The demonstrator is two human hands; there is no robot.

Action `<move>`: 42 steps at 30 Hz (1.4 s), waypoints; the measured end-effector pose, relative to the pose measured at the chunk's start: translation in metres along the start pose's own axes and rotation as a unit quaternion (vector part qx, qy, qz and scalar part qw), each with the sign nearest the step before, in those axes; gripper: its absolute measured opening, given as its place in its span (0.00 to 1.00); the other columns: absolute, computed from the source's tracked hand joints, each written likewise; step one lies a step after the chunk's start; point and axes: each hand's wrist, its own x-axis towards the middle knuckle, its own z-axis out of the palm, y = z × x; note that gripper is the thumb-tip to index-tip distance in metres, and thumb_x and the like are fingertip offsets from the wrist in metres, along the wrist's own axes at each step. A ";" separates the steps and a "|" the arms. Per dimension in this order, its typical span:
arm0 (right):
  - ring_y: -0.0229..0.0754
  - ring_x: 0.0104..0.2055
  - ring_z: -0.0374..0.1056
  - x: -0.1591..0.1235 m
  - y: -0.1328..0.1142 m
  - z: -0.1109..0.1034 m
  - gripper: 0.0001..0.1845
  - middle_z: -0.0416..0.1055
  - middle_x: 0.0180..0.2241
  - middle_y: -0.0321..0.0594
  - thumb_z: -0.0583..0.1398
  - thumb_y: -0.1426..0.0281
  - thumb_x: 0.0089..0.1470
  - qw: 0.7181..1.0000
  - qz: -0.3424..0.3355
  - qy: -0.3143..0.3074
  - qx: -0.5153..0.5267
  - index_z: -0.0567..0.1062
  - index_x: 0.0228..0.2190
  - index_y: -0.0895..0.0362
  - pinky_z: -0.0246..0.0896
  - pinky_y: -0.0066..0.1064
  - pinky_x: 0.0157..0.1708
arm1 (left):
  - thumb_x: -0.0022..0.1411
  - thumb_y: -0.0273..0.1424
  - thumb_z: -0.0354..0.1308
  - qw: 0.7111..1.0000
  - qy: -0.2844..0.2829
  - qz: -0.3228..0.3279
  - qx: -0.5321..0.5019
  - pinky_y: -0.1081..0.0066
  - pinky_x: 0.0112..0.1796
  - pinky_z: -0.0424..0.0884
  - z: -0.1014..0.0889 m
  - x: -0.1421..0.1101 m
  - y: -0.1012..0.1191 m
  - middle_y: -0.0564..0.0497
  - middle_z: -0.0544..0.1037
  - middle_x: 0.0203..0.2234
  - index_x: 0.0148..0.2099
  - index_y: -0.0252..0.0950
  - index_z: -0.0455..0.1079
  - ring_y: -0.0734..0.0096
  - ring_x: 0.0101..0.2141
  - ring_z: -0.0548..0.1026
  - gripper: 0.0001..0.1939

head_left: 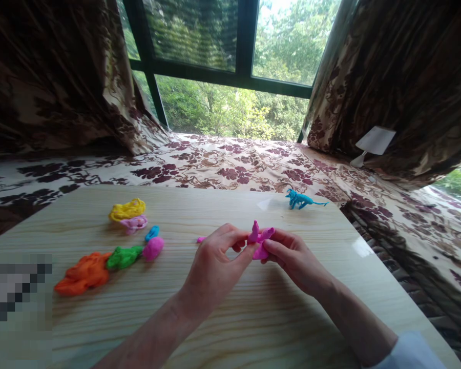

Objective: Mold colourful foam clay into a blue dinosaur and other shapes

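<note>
Both hands meet over the middle of a light wooden table [253,318]. My left hand [215,261] pinches one end of a small pink clay figure [260,242] with thumb and forefinger. My right hand [292,256] grips the same figure from the right, fingers curled round it. A tiny pink clay bit [201,239] lies on the table just left of my left hand.
Clay lumps lie at the left of the table: yellow [127,209], pale pink [134,223], small blue [152,233], magenta [153,248], green [123,257], orange [84,272]. A blue clay animal [301,199] stands at the far right. Floral fabric and curtains surround a window behind.
</note>
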 end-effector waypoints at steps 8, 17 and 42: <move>0.37 0.33 0.65 0.001 0.002 0.000 0.14 0.73 0.32 0.40 0.60 0.65 0.51 1.000 0.009 -0.003 -0.009 0.75 0.39 0.58 0.60 0.28 0.33 | 0.60 0.32 0.52 1.000 -0.006 0.009 0.021 0.73 0.34 0.64 0.001 0.000 -0.002 0.52 0.71 0.27 0.37 0.39 0.74 0.73 0.31 0.70 0.09; 0.38 0.34 0.66 0.000 0.001 0.002 0.16 0.73 0.34 0.40 0.58 0.65 0.53 0.995 0.000 -0.019 -0.099 0.73 0.43 0.56 0.62 0.29 0.33 | 0.57 0.35 0.54 0.987 -0.037 -0.098 -0.121 0.73 0.35 0.70 0.005 0.002 -0.008 0.51 0.76 0.34 0.45 0.40 0.71 0.71 0.32 0.74 0.13; 0.36 0.27 0.63 0.002 0.008 -0.001 0.06 0.71 0.27 0.36 0.58 0.67 0.52 0.945 -0.102 0.084 -0.299 0.72 0.31 0.57 0.57 0.27 0.27 | 0.54 0.32 0.58 0.957 -0.084 -0.188 -0.203 0.74 0.30 0.69 0.008 0.001 -0.015 0.51 0.78 0.28 0.43 0.37 0.70 0.68 0.32 0.76 0.13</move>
